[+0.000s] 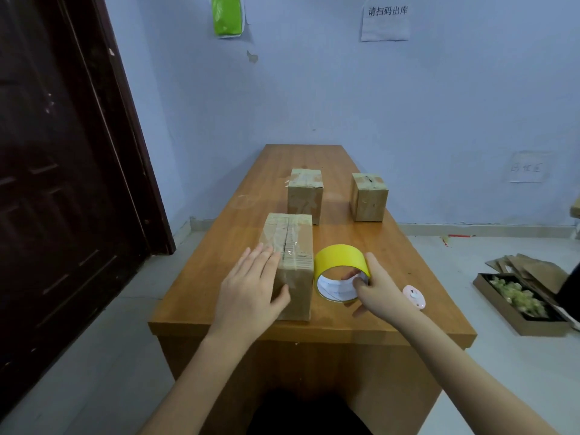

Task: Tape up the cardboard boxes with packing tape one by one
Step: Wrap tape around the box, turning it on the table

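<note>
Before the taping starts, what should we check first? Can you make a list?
1. Right hand grips the tape: ok.
2. Left hand steadies the near box: ok, resting on its side.
3. Loose tape end found: cannot tell.
4. Near box flaps closed: ok, old tape runs along the seam.
5. Two far boxes out of the way: ok.
6. Pink cutter within reach: ok, beside the right hand.
</note>
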